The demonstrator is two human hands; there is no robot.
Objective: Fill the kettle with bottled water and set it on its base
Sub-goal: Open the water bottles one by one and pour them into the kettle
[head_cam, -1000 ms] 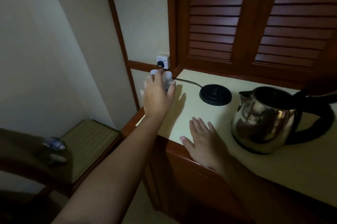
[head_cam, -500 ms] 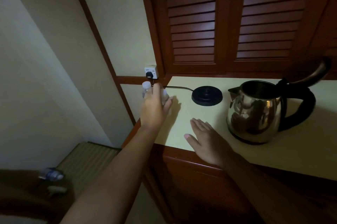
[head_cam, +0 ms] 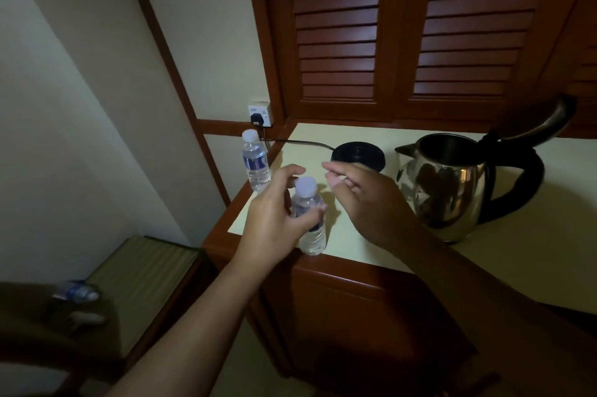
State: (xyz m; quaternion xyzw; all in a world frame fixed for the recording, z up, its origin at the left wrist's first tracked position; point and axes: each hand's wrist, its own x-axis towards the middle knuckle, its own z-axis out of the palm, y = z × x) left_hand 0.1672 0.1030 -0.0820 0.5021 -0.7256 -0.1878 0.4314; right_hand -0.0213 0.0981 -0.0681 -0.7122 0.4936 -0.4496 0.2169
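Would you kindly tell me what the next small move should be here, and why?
Probably bring the right hand onto the white cap and twist it off. The left hand grips the water bottle near the front edge of the counter, capped, while the right hand hovers open beside it. The kettle has its lid raised, ready for pouring.

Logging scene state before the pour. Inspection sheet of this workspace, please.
Surface: cream countertop, wooden edge, dim light.
Job's things: held bottle, capped, upright; spare bottle standing at far left corner; kettle, lid open, off its base.
Clutter: nothing seen.
Hands: left hand grips the held bottle; right hand open above the counter, near the cap.
Cables: cord from wall socket to base.
Surroundings: louvered doors; low bench; another bottle lying lower left.
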